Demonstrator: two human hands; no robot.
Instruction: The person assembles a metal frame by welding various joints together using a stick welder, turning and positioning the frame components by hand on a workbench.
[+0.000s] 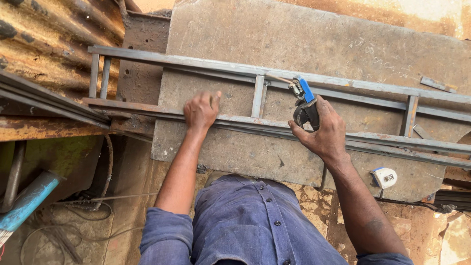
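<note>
Steel frame (255, 105) lying lengthwise across the bench (314, 44). Left hand (201, 110) pressing down on the near rail, fingers curled together. Right hand (321, 130) gripping a blue-handled electrode holder (305, 100), fingers wrapped around it, rod tip touching the far rail. Tape measure (384, 177) resting on bench edge.

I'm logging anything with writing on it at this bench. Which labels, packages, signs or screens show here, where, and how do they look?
Tape measure: on the slab's near right edge, small white case with a blue corner and a small label.
Chalk marks: faint white scrawl on the slab's far right.
No packages, signs or screens.
</note>
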